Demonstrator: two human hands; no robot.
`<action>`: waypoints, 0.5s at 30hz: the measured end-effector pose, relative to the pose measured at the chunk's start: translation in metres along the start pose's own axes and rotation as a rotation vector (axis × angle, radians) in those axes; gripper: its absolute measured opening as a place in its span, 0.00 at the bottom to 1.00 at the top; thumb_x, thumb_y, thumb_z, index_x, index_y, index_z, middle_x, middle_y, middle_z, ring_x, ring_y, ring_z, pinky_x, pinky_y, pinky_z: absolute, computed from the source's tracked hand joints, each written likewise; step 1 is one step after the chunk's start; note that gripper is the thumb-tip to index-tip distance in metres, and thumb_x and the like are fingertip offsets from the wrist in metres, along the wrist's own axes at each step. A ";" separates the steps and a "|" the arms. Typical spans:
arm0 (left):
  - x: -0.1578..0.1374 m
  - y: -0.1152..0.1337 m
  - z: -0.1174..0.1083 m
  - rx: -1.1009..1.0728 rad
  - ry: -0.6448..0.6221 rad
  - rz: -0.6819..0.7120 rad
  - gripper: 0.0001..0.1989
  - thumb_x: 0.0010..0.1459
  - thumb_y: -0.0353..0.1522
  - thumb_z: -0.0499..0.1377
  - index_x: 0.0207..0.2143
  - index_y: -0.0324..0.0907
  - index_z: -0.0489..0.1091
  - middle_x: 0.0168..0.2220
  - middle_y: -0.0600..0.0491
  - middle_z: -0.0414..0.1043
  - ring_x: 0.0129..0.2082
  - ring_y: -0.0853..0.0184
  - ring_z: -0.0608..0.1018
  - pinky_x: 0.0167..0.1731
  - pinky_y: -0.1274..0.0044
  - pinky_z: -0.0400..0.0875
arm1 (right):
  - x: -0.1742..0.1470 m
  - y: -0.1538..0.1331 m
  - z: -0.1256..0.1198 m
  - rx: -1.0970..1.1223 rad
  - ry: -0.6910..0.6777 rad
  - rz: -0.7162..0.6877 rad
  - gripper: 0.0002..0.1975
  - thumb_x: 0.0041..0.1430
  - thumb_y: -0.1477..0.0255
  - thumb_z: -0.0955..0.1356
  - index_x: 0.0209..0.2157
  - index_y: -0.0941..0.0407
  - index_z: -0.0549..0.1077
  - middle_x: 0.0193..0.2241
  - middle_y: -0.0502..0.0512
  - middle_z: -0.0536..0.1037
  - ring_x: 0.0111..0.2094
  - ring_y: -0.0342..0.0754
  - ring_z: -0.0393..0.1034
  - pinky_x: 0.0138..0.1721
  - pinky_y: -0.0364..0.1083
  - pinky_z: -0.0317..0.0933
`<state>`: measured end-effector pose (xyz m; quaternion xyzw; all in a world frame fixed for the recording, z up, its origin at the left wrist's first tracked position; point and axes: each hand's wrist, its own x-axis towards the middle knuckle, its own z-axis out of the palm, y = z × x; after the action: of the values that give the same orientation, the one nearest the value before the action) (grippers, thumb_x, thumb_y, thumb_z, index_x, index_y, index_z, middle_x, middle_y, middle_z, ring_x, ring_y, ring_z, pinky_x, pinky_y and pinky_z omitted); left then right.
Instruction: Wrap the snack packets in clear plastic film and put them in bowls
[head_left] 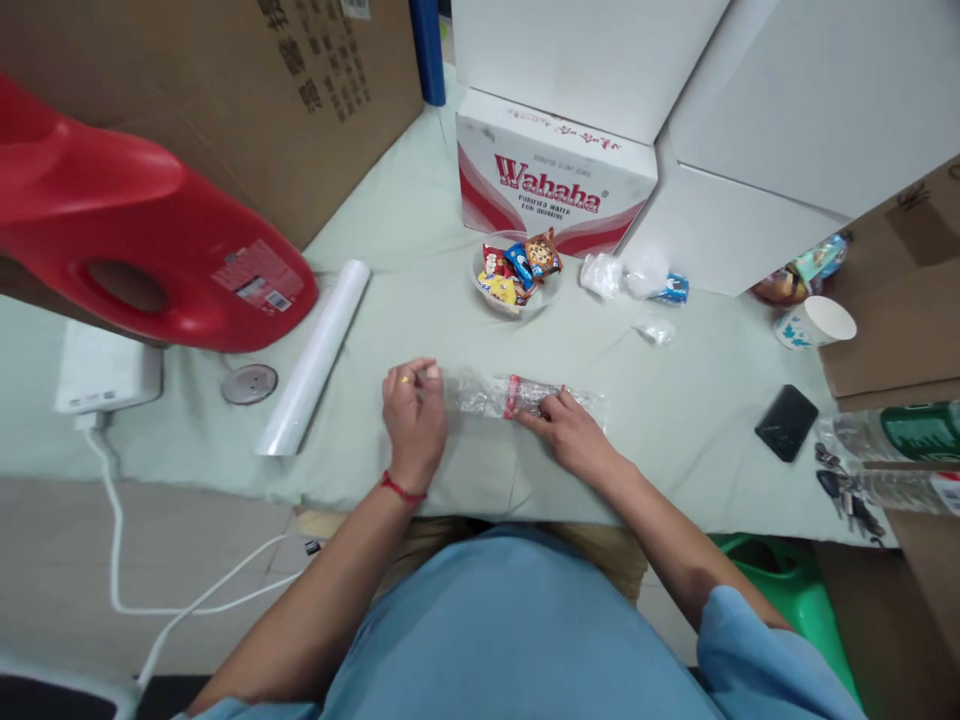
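Observation:
On the pale green tablecloth [480, 460] lies a strip of clear crinkled plastic wrap [480, 393]. A small see-through packet with red edges [531, 394] lies on or inside the wrap; I cannot tell which. My right hand [576, 432] rests over the right part of this packet, its thumb and fingers gripping it from the near side. At the wrap's left end is my left hand [415, 420], fingers curled in and thumb pressed to the fingertips in a pinch. The wrap's edge seems to reach those fingertips, too thin to make out clearly.
Beyond my hands stands a bowl [517, 300] of wrapped snacks, before a Wahaha box [555, 180]. Crumpled plastic [601, 275] lies beside it. To the left are a film roll [315, 360] and a red jug [150, 230]; right, a paper cup [814, 323] and a phone [786, 423].

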<state>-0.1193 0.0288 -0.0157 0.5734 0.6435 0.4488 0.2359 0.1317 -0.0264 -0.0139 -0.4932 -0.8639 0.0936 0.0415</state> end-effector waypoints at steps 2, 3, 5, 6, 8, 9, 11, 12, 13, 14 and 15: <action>0.009 0.007 0.011 0.133 -0.010 -0.009 0.26 0.65 0.46 0.58 0.57 0.38 0.72 0.58 0.37 0.74 0.61 0.51 0.74 0.63 0.59 0.68 | 0.001 -0.001 -0.002 0.012 -0.001 0.015 0.29 0.71 0.82 0.60 0.67 0.49 0.73 0.39 0.58 0.70 0.42 0.55 0.61 0.63 0.58 0.59; 0.011 0.010 0.016 0.200 -0.075 -0.004 0.29 0.61 0.46 0.62 0.59 0.37 0.70 0.60 0.36 0.73 0.62 0.48 0.73 0.63 0.57 0.68 | 0.001 0.000 -0.002 0.024 0.000 0.019 0.29 0.71 0.82 0.60 0.67 0.48 0.73 0.39 0.58 0.70 0.42 0.55 0.61 0.62 0.58 0.59; 0.010 0.016 0.023 0.278 -0.245 -0.019 0.28 0.55 0.42 0.66 0.56 0.40 0.72 0.55 0.38 0.77 0.57 0.48 0.77 0.58 0.58 0.71 | 0.001 0.002 -0.002 0.062 0.006 0.021 0.29 0.71 0.82 0.61 0.66 0.46 0.73 0.40 0.57 0.70 0.42 0.54 0.61 0.63 0.57 0.59; 0.008 0.018 0.025 0.274 -0.318 -0.035 0.22 0.54 0.38 0.66 0.51 0.41 0.74 0.49 0.42 0.79 0.51 0.51 0.79 0.54 0.62 0.73 | 0.001 0.004 -0.001 0.085 0.011 0.019 0.30 0.70 0.82 0.61 0.66 0.45 0.74 0.40 0.56 0.70 0.42 0.54 0.61 0.63 0.58 0.58; 0.002 0.025 0.026 0.179 -0.380 -0.067 0.09 0.55 0.32 0.62 0.40 0.43 0.75 0.37 0.51 0.80 0.39 0.59 0.81 0.45 0.69 0.75 | 0.001 0.007 0.003 0.128 0.026 0.014 0.30 0.69 0.83 0.61 0.65 0.45 0.74 0.39 0.55 0.69 0.41 0.53 0.61 0.65 0.59 0.57; -0.002 0.030 0.028 0.104 -0.376 -0.072 0.06 0.55 0.30 0.60 0.37 0.44 0.74 0.33 0.53 0.79 0.36 0.62 0.80 0.42 0.71 0.75 | 0.001 0.008 0.005 0.144 0.036 0.011 0.30 0.69 0.83 0.61 0.64 0.45 0.75 0.39 0.55 0.69 0.41 0.53 0.60 0.65 0.60 0.57; -0.008 0.040 0.034 -0.043 -0.366 -0.044 0.05 0.56 0.30 0.59 0.36 0.44 0.74 0.33 0.55 0.79 0.34 0.66 0.79 0.39 0.75 0.74 | 0.000 0.008 0.007 0.159 0.068 0.006 0.28 0.69 0.83 0.61 0.62 0.46 0.77 0.39 0.55 0.69 0.41 0.53 0.60 0.66 0.62 0.57; -0.010 0.046 0.040 -0.099 -0.392 -0.025 0.06 0.57 0.30 0.59 0.37 0.43 0.75 0.34 0.55 0.79 0.33 0.67 0.79 0.38 0.75 0.75 | -0.001 0.007 0.008 0.162 0.087 0.003 0.26 0.69 0.82 0.62 0.59 0.47 0.79 0.39 0.55 0.69 0.41 0.53 0.61 0.66 0.63 0.57; -0.013 0.051 0.046 -0.130 -0.446 -0.003 0.08 0.58 0.29 0.59 0.39 0.43 0.76 0.34 0.55 0.80 0.33 0.67 0.79 0.38 0.75 0.75 | -0.002 0.006 0.007 0.168 0.106 -0.004 0.23 0.68 0.81 0.63 0.56 0.49 0.80 0.40 0.56 0.70 0.42 0.54 0.61 0.65 0.63 0.58; -0.016 0.055 0.052 -0.132 -0.513 0.032 0.10 0.58 0.28 0.58 0.40 0.43 0.77 0.35 0.54 0.81 0.33 0.67 0.80 0.39 0.75 0.76 | -0.005 0.006 0.006 0.180 0.123 -0.013 0.20 0.69 0.80 0.63 0.53 0.51 0.81 0.41 0.58 0.71 0.44 0.54 0.62 0.64 0.63 0.60; -0.020 0.059 0.058 -0.103 -0.577 0.089 0.11 0.58 0.27 0.58 0.41 0.43 0.78 0.36 0.53 0.81 0.35 0.66 0.80 0.42 0.73 0.77 | -0.009 0.005 0.004 0.202 0.138 -0.024 0.17 0.69 0.78 0.64 0.51 0.53 0.81 0.44 0.61 0.73 0.45 0.55 0.63 0.62 0.63 0.62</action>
<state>-0.0360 0.0246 0.0016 0.6922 0.5003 0.3093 0.4181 0.1401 -0.0318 -0.0187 -0.4813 -0.8510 0.1455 0.1516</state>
